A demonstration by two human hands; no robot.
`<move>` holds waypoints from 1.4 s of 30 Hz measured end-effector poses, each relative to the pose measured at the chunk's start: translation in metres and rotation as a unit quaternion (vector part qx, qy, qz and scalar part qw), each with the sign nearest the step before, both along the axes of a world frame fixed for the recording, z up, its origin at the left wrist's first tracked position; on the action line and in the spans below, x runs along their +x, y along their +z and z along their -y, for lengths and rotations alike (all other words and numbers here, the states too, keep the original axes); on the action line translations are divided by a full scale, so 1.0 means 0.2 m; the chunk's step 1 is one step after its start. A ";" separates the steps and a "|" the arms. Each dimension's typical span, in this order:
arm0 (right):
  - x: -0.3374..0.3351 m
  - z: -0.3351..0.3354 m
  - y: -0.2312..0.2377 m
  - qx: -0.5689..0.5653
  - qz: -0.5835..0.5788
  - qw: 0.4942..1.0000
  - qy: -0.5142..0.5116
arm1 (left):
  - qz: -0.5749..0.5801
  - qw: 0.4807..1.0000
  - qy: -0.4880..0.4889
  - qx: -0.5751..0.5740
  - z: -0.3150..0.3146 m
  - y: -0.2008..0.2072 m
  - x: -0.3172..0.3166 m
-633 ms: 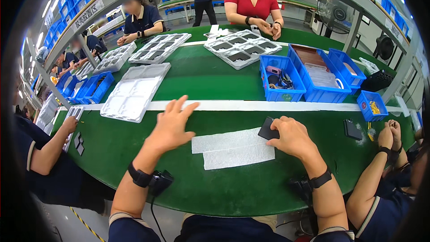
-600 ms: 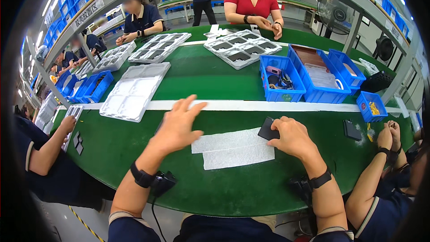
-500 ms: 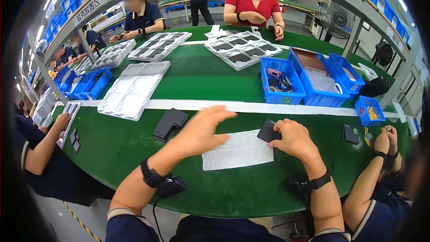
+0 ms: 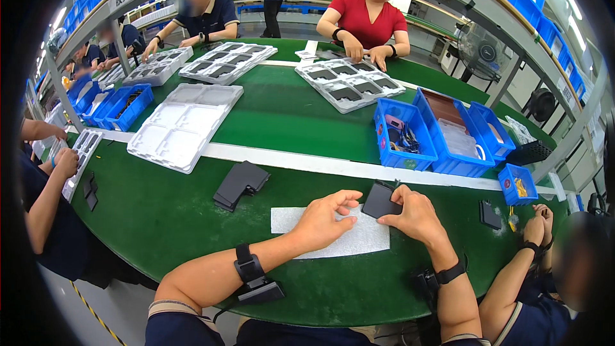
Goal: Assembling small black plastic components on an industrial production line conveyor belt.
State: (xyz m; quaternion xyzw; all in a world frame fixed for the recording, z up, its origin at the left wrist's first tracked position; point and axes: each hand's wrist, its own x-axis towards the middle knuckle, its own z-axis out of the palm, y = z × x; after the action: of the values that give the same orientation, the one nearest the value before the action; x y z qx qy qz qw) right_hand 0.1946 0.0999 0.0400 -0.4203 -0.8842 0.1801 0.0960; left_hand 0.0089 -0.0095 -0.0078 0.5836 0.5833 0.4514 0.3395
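Note:
My right hand (image 4: 418, 219) pinches the edge of a flat black rectangular piece (image 4: 381, 201) between thumb and fingers. The piece is tilted over the far right part of a white textured sheet (image 4: 349, 245) on the green table. Close to its left edge is my left hand (image 4: 324, 223), fingers curved and apart, with nothing visible in it. Further left lies a pile of black L-shaped plastic parts (image 4: 241, 184). Both my wrists wear black straps with small devices.
A white compartment tray (image 4: 182, 129) lies at the left beyond the parts. Blue bins (image 4: 400, 157) with tools stand at the back right. A co-worker opposite touches a tray of black parts (image 4: 349, 83). At right, another person's hands (image 4: 540, 221) are near a black block (image 4: 490, 215).
My left hand has come down and right, closer to the black piece in my right hand. The view has shifted slightly. The co-worker opposite now has both hands at the tray.

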 end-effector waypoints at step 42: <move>-0.08 0.11 -0.03 0.075 -0.345 0.925 0.136 | 0.246 0.968 0.039 -0.005 0.01 0.04 0.03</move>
State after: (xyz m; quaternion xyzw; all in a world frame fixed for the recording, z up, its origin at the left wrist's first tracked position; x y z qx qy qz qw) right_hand 0.1779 0.0782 0.0335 -0.1992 -0.8559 0.2584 0.4013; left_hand 0.0139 -0.0106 -0.0002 0.4295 0.5063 0.5909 0.4582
